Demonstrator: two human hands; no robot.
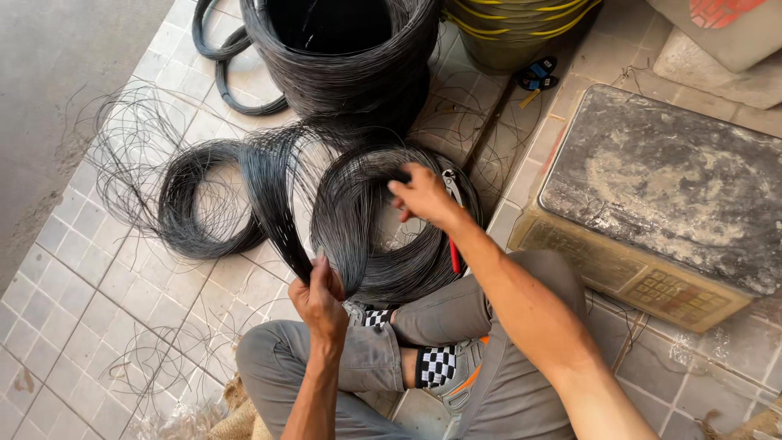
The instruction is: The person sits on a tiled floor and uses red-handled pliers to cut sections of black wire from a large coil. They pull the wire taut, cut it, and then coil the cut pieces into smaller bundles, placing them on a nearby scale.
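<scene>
Wire bundle (358, 220), under the right hand's (423, 195) fingers (401, 189) and pinched by the left hand (319, 300): black. Pliers (453, 244), just past the right fingers: red handle. Sock (437, 366): black-and-white checks. Trousers (489, 383): grey, orange trim. Weighing scale (652, 204): grey mottled top, tan body. Floor tiles (73, 326): pale grey grid. Bucket (513, 24): yellow-striped.

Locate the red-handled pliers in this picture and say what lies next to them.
In the head view, the red-handled pliers lie on the tiled floor right of centre, beside the wire coil and partly hidden under the right hand.
</scene>
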